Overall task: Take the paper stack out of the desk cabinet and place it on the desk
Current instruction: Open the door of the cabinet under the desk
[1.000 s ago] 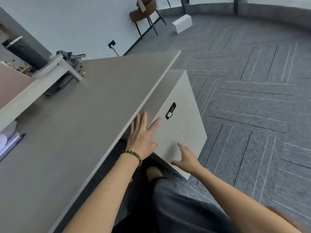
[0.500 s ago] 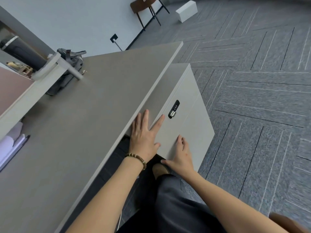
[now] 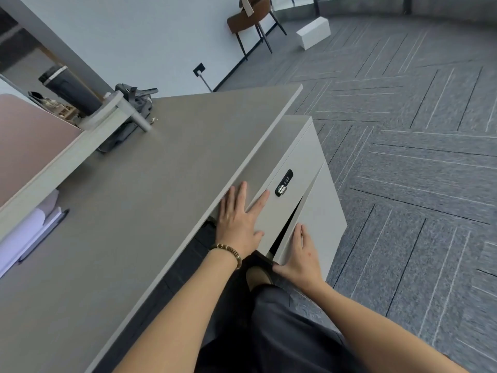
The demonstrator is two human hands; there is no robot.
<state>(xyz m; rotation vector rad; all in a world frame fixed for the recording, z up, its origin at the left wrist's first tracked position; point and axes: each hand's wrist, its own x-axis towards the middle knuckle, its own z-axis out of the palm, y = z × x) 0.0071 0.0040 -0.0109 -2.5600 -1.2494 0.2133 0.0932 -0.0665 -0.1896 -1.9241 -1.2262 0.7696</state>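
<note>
The cabinet (image 3: 309, 168) door (image 3: 317, 219) is held ajar at its edge by the right hand (image 3: 302, 254); the left hand (image 3: 236, 219) is laid flat, released. The paper stack is not seen; all lifting is left.

Matte grey-brown desk top (image 3: 139, 200) with a lighter edge band; pale grey desk cabinet (image 3: 320, 219) at centre carrying a black combination lock (image 3: 284, 182) with a chrome knob. Right half of frame: grey carpet floor (image 3: 419, 162) in a herringbone layout with thin white and dark pinstripes. Upper left: dusty-pink divider panel (image 3: 24, 141), dark grey fabric bag (image 3: 134, 100), white wall (image 3: 139, 36); top centre: brown chair (image 3: 246, 21) on black legs, white box (image 3: 313, 32).
</note>
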